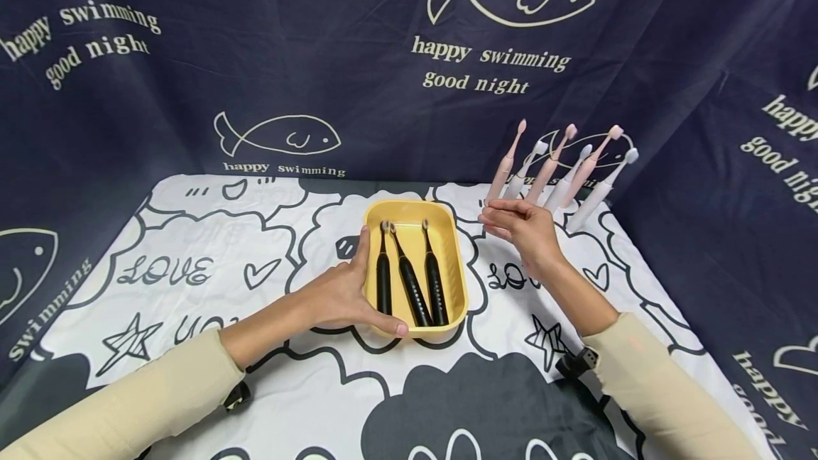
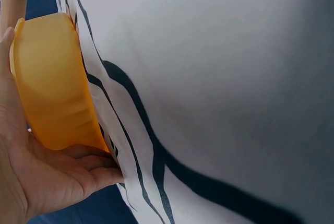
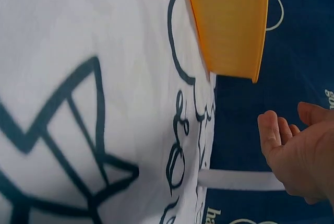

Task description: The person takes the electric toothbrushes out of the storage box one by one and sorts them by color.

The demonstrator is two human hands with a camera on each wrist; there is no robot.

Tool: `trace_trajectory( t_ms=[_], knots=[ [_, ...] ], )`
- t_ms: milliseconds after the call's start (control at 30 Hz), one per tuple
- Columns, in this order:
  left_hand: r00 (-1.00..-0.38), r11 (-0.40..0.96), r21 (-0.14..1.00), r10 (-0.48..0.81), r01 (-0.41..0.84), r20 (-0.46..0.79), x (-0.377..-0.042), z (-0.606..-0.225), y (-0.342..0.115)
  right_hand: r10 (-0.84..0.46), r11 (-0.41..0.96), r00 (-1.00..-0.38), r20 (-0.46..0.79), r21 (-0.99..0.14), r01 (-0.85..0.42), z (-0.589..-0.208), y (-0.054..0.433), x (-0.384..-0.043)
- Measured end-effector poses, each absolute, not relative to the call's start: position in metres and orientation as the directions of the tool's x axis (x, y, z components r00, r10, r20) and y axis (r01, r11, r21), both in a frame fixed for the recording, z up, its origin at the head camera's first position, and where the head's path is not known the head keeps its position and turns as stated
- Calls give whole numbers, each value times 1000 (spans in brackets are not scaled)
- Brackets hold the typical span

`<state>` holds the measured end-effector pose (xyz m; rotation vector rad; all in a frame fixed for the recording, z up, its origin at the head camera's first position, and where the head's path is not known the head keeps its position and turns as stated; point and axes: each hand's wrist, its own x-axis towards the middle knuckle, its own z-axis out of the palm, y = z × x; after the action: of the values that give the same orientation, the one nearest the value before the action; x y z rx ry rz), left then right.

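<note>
Currently, the left hand (image 1: pixel 341 297) grips the near-left corner of the yellow plastic tray (image 1: pixel 455 261), its thumb along the near rim and its fingers bent against the left wall. The right hand (image 1: pixel 527 229) looks relaxed: its fingers are loosely bent, and the right wrist view shows nothing between them and the thumb. Whether its fingertips touch the leftmost pink electric toothbrush (image 1: pixel 501 177) I cannot tell.

That toothbrush stands to the right of the tray and beyond it, tilted in the head view, its lower end hidden behind the right fingertips. By the look of it, it should be light and rigid, with a smooth handle that could slip or topple if nudged. The thick handle below the neck seems the best place to pinch; the thin neck and bristles look more delicate. The tray is probably light too, stiff enough to lift or steady by its rim, though a tilt might make its load slide.

Inside the tray lie three black electric toothbrushes (image 1: pixel 410 279), heads toward its far end, apart from the right hand and just beside the left. Right of the tray, past the right hand's fingertips, stand two more pink toothbrushes (image 1: pixel 543 179) and three white toothbrushes (image 1: pixel 589 206), bristles up.
</note>
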<state>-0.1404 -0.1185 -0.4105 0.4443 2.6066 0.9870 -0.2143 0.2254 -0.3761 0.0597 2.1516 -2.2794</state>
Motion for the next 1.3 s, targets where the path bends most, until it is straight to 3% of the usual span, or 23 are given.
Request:
trace_trajectory(
  t_ms=[367, 733, 1033, 1300],
  knots=[
    [-901, 704, 687, 398, 181, -171, -140, -412, -119, -31, -27, -998, -54, -998, 55, -379, 196, -208],
    [-916, 788, 595, 342, 159, -207, -138, -407, -116, -48, -15, -997, -61, -998, 61, -380, 189, -207],
    [-957, 832, 503, 288, 232, -34, -137, -406, -114, -64, 0, -996, -61, -998, 61, -379, 188, -207],
    [-959, 799, 560, 281, 219, -26, -138, -412, -106, -58, 32, -997, -52, -998, 50, -377, 186, -207]
  ],
)
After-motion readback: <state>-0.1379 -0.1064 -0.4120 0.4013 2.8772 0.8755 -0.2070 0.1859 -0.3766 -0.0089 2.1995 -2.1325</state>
